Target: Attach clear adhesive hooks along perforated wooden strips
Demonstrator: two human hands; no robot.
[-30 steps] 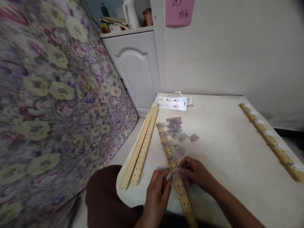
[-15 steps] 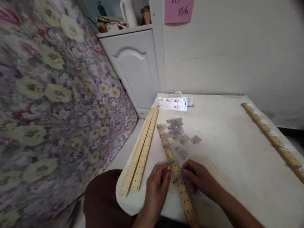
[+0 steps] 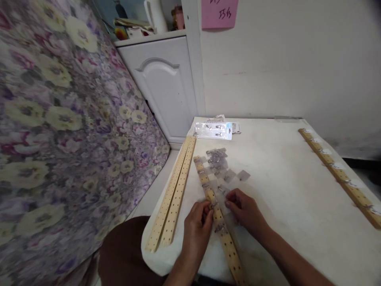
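Note:
A narrow wooden strip [image 3: 228, 244] with rows of holes lies lengthwise before me. Several clear square plates with small metal hooks [image 3: 219, 227] sit along it. My left hand [image 3: 198, 224] is closed at the strip's left edge, thumb and fingertips pinched beside one of the metal pieces. Across the strip, my right hand [image 3: 245, 208] has its thumb and forefinger together at the edge of a clear square plate [image 3: 222, 192]; the exact grip is partly hidden. Beyond my hands lies a loose pile of the same plates [image 3: 217, 159], with a single one [image 3: 243, 175] to its right.
Two more perforated wooden strips [image 3: 174, 198] lie side by side at the table's left. Another strip with hooks [image 3: 336, 171] runs along the right edge. A clear blister pack [image 3: 212, 130] rests at the back of the white table [image 3: 276, 190]. A floral curtain [image 3: 65, 131] hangs at left.
My right hand has moved slightly away from me along the strip, up to the nearer clear plate. My left hand stays at the strip's left edge. The view has shifted a little.

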